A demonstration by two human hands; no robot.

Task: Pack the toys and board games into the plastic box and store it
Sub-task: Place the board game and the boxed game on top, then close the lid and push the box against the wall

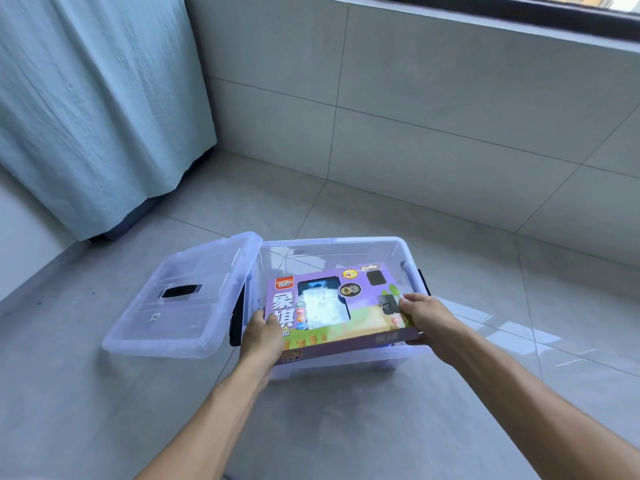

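Observation:
A clear plastic box [346, 245] stands open on the grey tiled floor. Over its front half I hold a purple board game box [332, 303] with Chinese lettering and a clear window, tilted slightly toward me. My left hand [263, 336] grips its near left corner. My right hand [427, 317] grips its right edge. The game's far end reaches into the plastic box. What lies under the game is hidden. The clear lid [183, 299], with a black handle patch, leans against the box's left side.
A pale blue curtain [97, 109] hangs to the floor at the back left. A low tiled wall [433, 116] under a window runs behind the box. Grey floor tiles [346, 427] surround the box.

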